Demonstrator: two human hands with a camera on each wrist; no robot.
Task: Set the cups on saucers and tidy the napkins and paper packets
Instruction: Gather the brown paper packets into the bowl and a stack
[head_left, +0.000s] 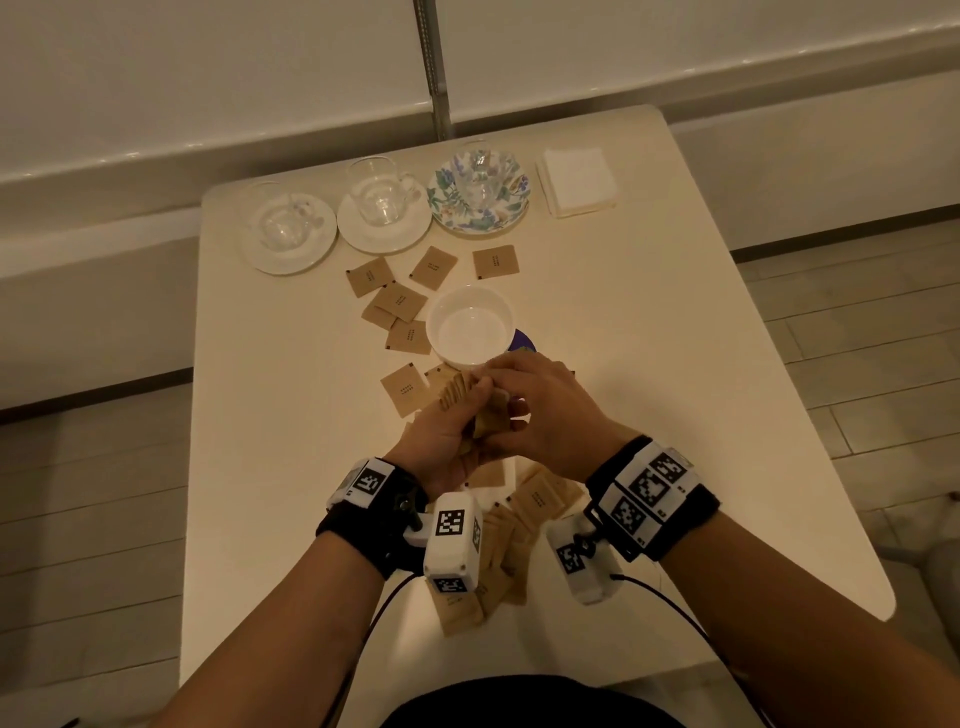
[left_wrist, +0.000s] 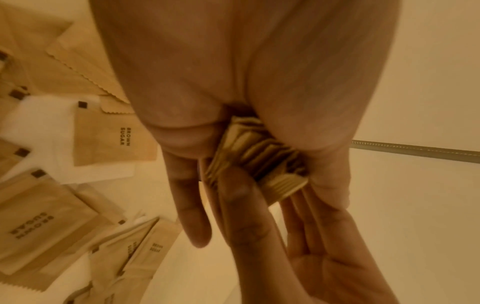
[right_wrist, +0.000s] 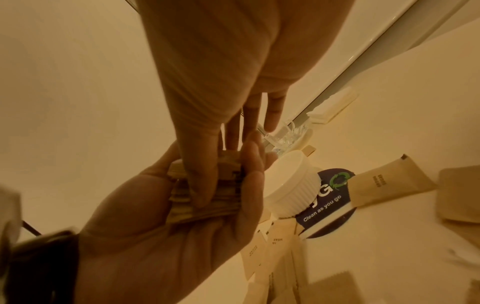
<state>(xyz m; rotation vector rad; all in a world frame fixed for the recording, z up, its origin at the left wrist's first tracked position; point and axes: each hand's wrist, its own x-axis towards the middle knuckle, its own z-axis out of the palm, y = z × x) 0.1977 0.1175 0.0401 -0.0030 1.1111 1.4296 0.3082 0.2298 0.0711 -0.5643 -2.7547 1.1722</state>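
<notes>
At frame centre, your left hand (head_left: 441, 441) and right hand (head_left: 540, 415) are both curling fingers around a stack of brown sugar packets (left_wrist: 259, 156), squaring it; next, probably, into the white ramekin (head_left: 470, 325) just above.

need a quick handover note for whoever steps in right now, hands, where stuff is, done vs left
Left hand: cradles a stack of brown sugar packets, fingers curled round it.
Right hand: pinches the same stack from above, squaring it.
Done: three glass cups sit on their saucers at the far edge; white napkin pile is stacked at far right.
Left: loose packets lie beside the empty white ramekin, and more lie under the wrists. Gather them; the ramekin looks like the likely home for the stack.
</notes>
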